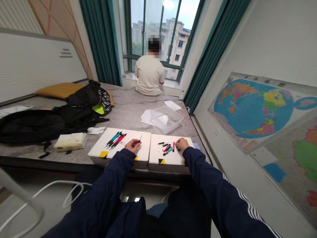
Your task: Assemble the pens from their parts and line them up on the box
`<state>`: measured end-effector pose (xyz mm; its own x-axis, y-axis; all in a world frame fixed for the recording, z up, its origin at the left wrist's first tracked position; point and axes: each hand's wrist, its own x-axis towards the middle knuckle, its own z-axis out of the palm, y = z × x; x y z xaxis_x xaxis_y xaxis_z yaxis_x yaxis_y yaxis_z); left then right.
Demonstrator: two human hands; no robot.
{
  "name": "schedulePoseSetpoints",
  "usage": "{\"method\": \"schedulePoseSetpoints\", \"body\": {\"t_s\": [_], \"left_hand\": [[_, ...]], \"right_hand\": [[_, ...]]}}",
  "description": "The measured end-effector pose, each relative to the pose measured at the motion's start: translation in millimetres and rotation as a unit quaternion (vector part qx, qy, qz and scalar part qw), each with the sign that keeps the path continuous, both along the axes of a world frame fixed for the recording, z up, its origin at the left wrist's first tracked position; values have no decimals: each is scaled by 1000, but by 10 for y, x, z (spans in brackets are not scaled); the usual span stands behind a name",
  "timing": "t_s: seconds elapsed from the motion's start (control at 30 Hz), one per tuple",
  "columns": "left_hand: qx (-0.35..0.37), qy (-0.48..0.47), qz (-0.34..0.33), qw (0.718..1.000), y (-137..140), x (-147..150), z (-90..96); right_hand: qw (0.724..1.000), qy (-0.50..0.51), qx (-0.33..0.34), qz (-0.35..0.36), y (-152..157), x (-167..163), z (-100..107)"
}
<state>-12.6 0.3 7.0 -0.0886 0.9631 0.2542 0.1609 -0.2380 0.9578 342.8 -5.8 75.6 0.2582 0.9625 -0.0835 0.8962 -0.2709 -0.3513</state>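
Observation:
My left hand [133, 145] is closed in a pinch above the left white box [141, 162]. A thin, dark pen refill [141, 138] sticks up from its fingertips. Over the right white box [155, 150], my right hand [182, 144] has its fingers drawn together on a short black pen part [178, 148]. Beside those fingers lie a red pen part [173, 146], a teal pen part [167, 151] and several other short black and red pieces. A row of teal and red pens [116, 140] rests on the left box, tips towards me.
Both boxes stand on a grey mattress [126, 109]. Behind them are a clear plastic tub [167, 119] and white papers [146, 117]. To the left lie a tissue pack [70, 141] and a black backpack [49, 120]. A person [150, 74] sits by the window, facing away.

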Motion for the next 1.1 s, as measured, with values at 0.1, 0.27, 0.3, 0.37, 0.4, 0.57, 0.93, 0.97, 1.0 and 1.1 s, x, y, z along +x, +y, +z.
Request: {"method": "schedulePoseSetpoints", "body": {"t_s": [0.1,0.27,0.3,0.37,0.4,0.57,0.93,0.97,1.0,1.1], "left_hand": [[1,-4,3,1000,-1,2,-4],[0,-29,-6,1000,16,2,-28],[0,-38,-12,999,19,5,-34],[1,-56,-21,998,19,15,-40],[1,-66,-24,998,14,22,-38],[-16,-111,-46,993,-24,18,54],[-33,-131,-102,986,41,-123,78],[-20,-134,-90,987,54,-117,47],[-14,-133,-82,988,64,-109,23],[-13,-115,-82,990,64,-80,23]], "right_hand": [[1000,3,4,-7,-11,5,-14],[1000,-3,19,-12,-66,14,-26],[1000,-3,20,-12,-82,25,-28],[1000,-1,21,-7,-117,59,-29],[1000,1,23,-3,-134,82,-28],[999,-5,27,38,-201,206,-23],[992,-83,76,61,-334,87,-88],[991,-78,89,66,-359,69,-78],[989,-72,110,70,-383,51,-64],[982,-10,173,75,-449,-15,14]]}}
